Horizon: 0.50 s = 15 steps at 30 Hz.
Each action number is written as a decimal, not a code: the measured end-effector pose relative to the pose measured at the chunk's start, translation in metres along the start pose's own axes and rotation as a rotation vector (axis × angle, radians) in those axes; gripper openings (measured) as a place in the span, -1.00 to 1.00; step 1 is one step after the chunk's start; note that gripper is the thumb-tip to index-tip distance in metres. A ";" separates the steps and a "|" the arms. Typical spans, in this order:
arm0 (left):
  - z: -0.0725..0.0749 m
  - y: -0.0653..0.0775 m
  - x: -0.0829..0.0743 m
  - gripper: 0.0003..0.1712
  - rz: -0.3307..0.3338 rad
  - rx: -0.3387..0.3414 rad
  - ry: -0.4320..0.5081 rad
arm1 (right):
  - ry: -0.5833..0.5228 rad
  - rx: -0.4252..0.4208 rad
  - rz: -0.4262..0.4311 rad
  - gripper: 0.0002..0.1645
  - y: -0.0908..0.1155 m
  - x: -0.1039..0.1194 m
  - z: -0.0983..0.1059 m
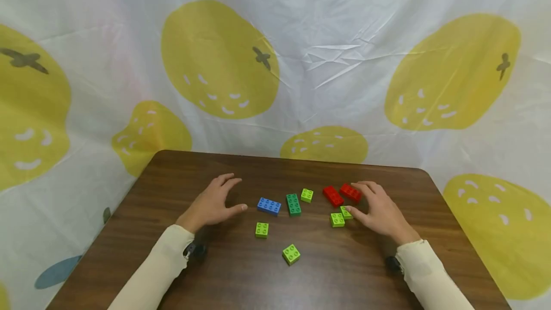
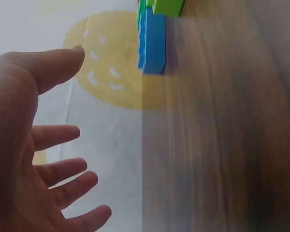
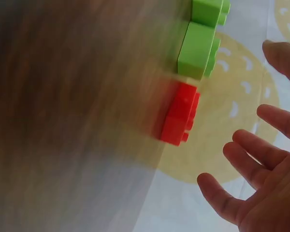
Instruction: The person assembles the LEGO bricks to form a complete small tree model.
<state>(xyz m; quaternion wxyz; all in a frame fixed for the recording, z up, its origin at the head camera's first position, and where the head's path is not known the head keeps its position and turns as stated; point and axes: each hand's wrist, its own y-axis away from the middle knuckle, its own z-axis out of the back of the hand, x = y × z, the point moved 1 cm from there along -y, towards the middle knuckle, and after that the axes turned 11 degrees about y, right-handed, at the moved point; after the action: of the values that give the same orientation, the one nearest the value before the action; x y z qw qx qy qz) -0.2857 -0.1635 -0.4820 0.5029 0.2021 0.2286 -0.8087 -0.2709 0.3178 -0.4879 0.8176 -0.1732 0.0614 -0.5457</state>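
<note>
My left hand [image 1: 213,204] hovers over the left of the table, fingers spread and holding nothing. Just right of its thumb lies a blue toy brick [image 1: 269,206], also visible in the left wrist view. A dark green brick [image 1: 293,204] lies beside the blue one. My right hand [image 1: 380,212] is held over the right side with nothing in its grasp. Near its fingertips are two red bricks [image 1: 333,196] and a lime green brick [image 1: 346,213], partly covered by the thumb in the head view. Another lime brick [image 1: 337,220] sits close by.
More lime bricks are scattered around: one behind the green brick [image 1: 307,195], one front left [image 1: 262,230], one nearest me [image 1: 291,254]. The brown wooden table [image 1: 344,276] ends at a back edge before a white curtain [image 1: 327,23] printed with yellow fruit.
</note>
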 end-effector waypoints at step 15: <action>-0.017 0.013 -0.027 -0.37 -0.148 -0.020 0.253 | -0.141 -0.042 0.096 -0.35 0.000 0.024 -0.003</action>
<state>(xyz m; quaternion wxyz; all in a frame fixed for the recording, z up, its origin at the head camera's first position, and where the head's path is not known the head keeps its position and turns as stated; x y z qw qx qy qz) -0.2611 -0.1395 -0.4829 0.4109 0.2803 0.3125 -0.8093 -0.2622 0.2947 -0.4887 0.8412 -0.2250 0.0232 -0.4911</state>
